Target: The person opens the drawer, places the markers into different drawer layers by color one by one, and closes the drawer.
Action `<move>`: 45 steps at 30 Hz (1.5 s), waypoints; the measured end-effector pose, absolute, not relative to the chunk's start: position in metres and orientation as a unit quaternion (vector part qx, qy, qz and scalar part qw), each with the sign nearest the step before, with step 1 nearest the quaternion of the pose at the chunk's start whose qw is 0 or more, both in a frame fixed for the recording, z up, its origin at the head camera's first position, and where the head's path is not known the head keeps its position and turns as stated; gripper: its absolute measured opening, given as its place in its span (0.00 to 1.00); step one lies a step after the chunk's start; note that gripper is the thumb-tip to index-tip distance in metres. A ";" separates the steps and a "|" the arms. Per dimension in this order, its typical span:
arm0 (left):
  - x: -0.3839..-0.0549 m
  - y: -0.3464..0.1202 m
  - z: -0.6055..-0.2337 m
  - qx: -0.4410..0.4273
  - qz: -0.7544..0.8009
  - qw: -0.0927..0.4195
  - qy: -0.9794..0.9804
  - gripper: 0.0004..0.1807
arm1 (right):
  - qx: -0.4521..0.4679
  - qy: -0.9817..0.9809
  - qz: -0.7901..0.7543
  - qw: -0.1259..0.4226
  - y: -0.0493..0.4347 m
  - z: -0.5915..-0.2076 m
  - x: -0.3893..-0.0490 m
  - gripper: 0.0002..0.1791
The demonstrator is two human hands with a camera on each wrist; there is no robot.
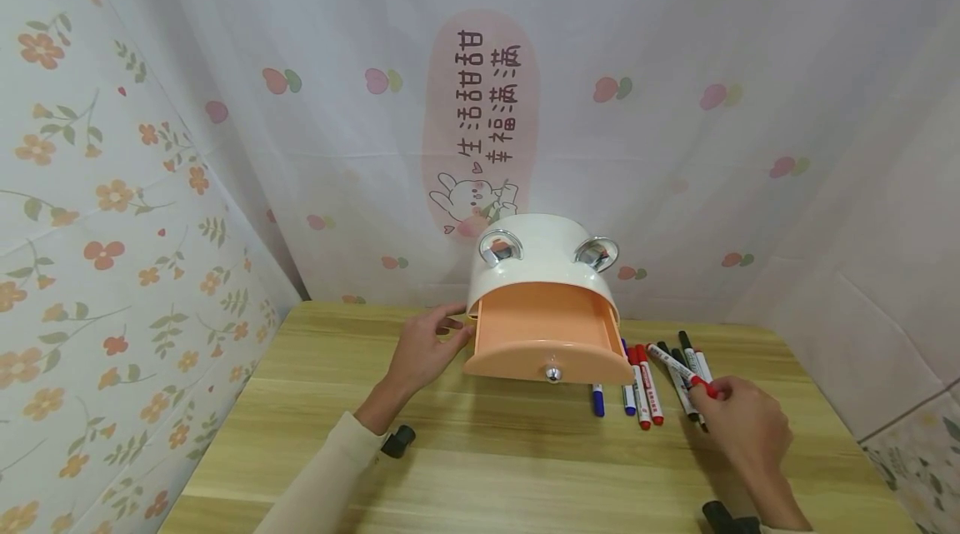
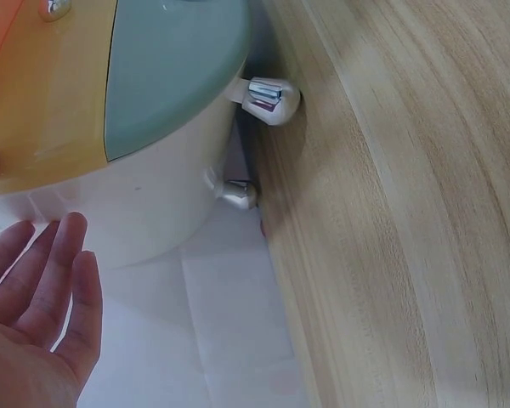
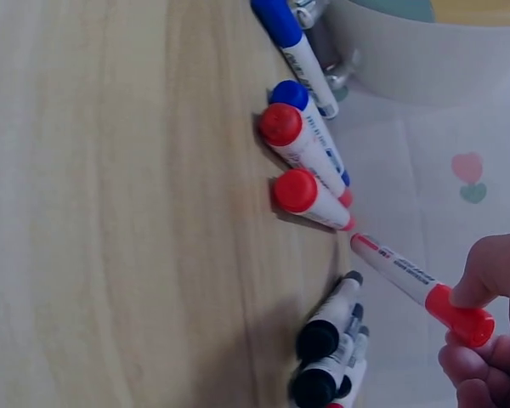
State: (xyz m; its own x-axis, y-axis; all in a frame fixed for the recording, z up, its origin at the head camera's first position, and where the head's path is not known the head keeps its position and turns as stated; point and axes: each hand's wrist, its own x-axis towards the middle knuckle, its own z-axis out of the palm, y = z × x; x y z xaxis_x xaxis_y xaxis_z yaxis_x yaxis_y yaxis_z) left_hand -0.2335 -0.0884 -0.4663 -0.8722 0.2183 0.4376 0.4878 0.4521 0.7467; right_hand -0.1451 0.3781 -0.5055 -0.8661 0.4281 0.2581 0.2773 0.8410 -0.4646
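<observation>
A white rounded drawer box [image 1: 543, 255] with silver legs stands at the back of the table; its top orange drawer [image 1: 551, 363] is pulled out. Beside the box's left side is my left hand [image 1: 423, 355], fingers relaxed against or close to the white wall. Part of the thumb shows by a yellow drawer front [image 2: 64, 102] in the left wrist view. My right hand [image 1: 750, 421] pinches a red marker [image 3: 395, 270] by its red cap, raised over the other markers. Below it lie several black markers [image 3: 327, 319], with red markers [image 3: 310, 153] and blue markers [image 3: 293, 51] nearer the box.
The wooden table [image 1: 480, 467] spreads in front of the box. A patterned white curtain [image 1: 337, 142] hangs right behind the table's back edge, and a floral one [image 1: 112, 267] covers the left side. A green drawer front [image 2: 178, 72] sits beside the yellow one.
</observation>
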 end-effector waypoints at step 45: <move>-0.233 -0.088 -0.466 -0.211 -0.479 0.145 -0.839 0.20 | -0.063 -0.929 0.167 0.326 0.351 -0.418 -0.121 0.14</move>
State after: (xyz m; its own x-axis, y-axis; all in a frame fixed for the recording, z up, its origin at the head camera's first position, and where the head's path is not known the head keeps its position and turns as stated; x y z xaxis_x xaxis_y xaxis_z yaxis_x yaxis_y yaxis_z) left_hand -0.2330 -0.0883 -0.4663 -0.8686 0.2152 0.4464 0.4938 0.4515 0.7432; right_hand -0.1210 0.3507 -0.4183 -0.7798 0.2253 0.5840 0.0081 0.9365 -0.3505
